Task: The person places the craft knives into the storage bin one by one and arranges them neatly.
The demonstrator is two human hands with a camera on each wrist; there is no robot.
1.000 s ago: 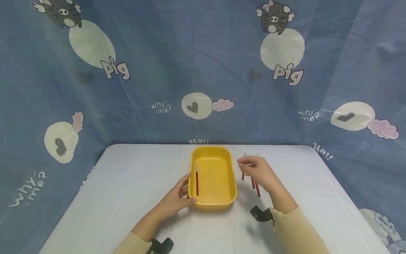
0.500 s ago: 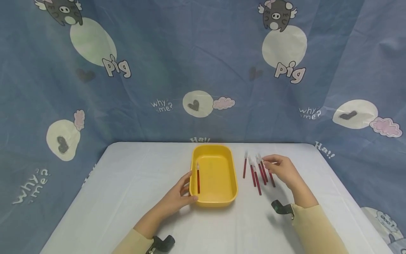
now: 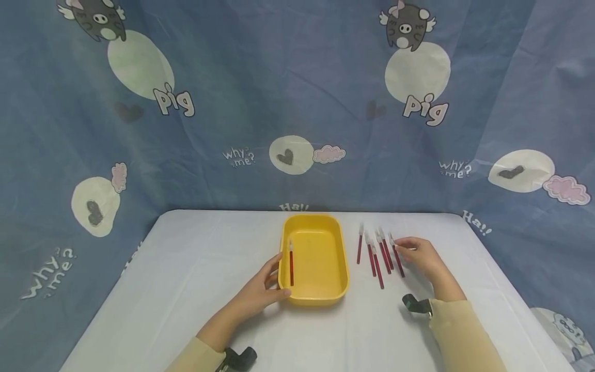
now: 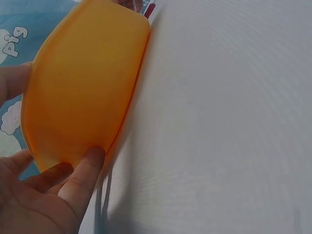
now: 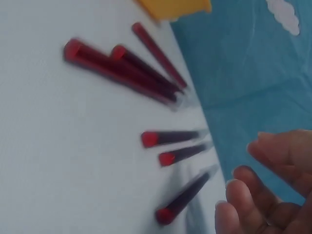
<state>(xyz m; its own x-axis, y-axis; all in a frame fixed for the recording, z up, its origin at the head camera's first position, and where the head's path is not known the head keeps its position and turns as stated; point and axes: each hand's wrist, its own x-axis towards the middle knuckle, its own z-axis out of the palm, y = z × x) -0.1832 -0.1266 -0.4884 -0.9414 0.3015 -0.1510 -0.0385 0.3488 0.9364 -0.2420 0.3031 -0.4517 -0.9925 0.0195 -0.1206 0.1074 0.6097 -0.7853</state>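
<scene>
My left hand grips the near left corner of a yellow plastic tray, thumb at the near end and fingers along the side; the left wrist view shows the fingertips against its outer wall. Inside the tray, near its left wall, lies one slim dark red stick with a pale tip, like a small paintbrush. To the right of the tray, several similar red sticks are spread on the table. My right hand is beside the rightmost stick, thumb and fingers apart with nothing between them.
The sticks lie on a white tabletop, roughly side by side, with their pale tips pointing away from me. A blue printed cloth hangs right behind the table's far edge. Dark wrist mounts stick out from both sleeves.
My right hand has moved from beside the tray, across the loose sticks, to the right of the rightmost one, uncovering them. My left hand and the tray have stayed in place.
</scene>
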